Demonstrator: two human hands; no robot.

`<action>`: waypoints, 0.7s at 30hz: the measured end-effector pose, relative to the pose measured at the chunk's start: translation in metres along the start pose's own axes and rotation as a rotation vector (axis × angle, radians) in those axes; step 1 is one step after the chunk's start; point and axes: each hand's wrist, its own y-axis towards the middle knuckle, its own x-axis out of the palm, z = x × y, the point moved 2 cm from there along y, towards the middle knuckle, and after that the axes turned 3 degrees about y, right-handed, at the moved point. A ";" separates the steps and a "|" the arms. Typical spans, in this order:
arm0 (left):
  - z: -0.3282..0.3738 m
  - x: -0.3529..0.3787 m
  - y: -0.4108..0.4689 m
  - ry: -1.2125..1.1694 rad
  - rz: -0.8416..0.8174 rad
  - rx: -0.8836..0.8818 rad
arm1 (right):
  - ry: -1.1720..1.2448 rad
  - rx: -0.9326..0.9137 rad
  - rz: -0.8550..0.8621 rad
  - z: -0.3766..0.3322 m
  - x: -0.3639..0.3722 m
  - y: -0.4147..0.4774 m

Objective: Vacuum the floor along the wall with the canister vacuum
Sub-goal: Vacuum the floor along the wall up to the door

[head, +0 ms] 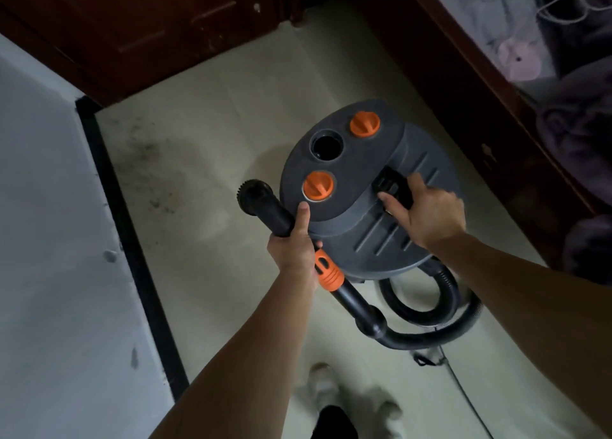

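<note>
Head view. Canister vacuum (381, 233) stood on the pale floor (231, 124), mid-room, between the wall (49, 207) at left and the dark bed frame (496, 107) at right.

Left hand (291, 250) was wrapped round the black wand (271, 210) just ahead of its orange collar (328, 271), thumb laid straight along the tube. The round brush nozzle (253, 192) was lifted, off the floor and beside the canister lid. Right hand (427, 210) was closed over the black carry handle (390, 183) on the lid, fingers curled across it, thumb on the near side.

Judgement: the step was placing the canister before the pass. A dark dust patch (149, 164) lay against the black skirting (126, 223), well apart from the nozzle. To do it well:
- set the canister clear of the skirting line, so it does not block the run
- let the looped hose (430, 319) hang slack behind
- lower the nozzle flat, then draw it along the skirting
- mind the thin cord (463, 392) near the feet

Counts:
- canister: one
- wand with nozzle: one
- hose: one
- orange knobs on the lid: two, far (365, 124) and near (318, 187)
- open port (327, 145): one
- dust patch: one
- light shoes: two (323, 385), blurred
</note>
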 end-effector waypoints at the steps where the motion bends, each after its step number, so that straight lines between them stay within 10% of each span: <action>1: 0.010 0.002 0.008 -0.007 0.006 0.000 | 0.008 -0.008 0.007 -0.004 0.003 0.014; 21: 0.186 0.107 0.155 -0.119 0.076 0.029 | 0.026 -0.145 0.052 -0.033 0.042 0.291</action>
